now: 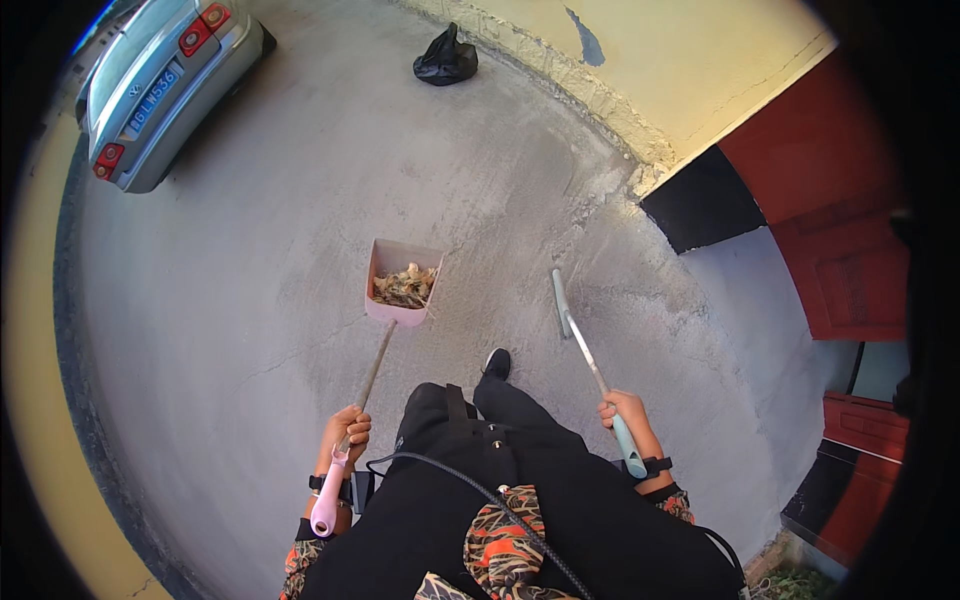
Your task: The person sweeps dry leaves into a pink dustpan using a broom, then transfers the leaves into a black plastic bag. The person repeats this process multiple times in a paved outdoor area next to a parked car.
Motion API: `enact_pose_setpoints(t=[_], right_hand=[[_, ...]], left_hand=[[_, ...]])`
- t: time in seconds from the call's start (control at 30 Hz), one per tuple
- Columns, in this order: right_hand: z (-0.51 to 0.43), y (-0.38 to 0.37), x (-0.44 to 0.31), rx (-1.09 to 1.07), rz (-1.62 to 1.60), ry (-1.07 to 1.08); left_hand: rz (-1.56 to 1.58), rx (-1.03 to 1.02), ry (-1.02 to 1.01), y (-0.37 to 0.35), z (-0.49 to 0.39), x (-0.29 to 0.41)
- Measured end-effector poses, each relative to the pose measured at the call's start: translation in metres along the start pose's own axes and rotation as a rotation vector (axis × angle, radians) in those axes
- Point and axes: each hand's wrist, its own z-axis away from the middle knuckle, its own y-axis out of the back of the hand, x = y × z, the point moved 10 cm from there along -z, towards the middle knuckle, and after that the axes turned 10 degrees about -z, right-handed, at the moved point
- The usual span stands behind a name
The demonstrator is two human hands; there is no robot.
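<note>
My left hand (351, 429) is closed round the metal pole of a long-handled pink dustpan (403, 315), just below its pink plastic grip (327, 495). Dry leaves and pale scraps (406, 288) lie heaped in the pan, which is held out ahead of me. On the other side, my right hand (627, 411) grips the upper part of a broom (588, 352) with a white pole and a pale green end. Its narrow green head (559, 296) points away from me, at or close to the concrete; contact cannot be made out.
A silver car (169, 90) stands at the far left on the concrete ground (300, 187). A tied black plastic bag (446, 58) sits near the yellow wall (645, 67). Red gate panels (840, 277) are at the right, and a cable (517, 510) crosses my front.
</note>
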Motion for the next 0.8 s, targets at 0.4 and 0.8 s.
enact_pose_setpoints(t=[0.4, 0.8], right_hand=[[-0.069, -0.183, -0.255, -0.186, 0.291, 0.082], [-0.195, -0.331, -0.498, -0.218, 0.624, 0.12]], left_hand=[[-0.308, -0.082, 0.027, -0.166, -0.099, 0.14], [-0.461, -0.04, 0.189, -0.343, -0.214, 0.304]])
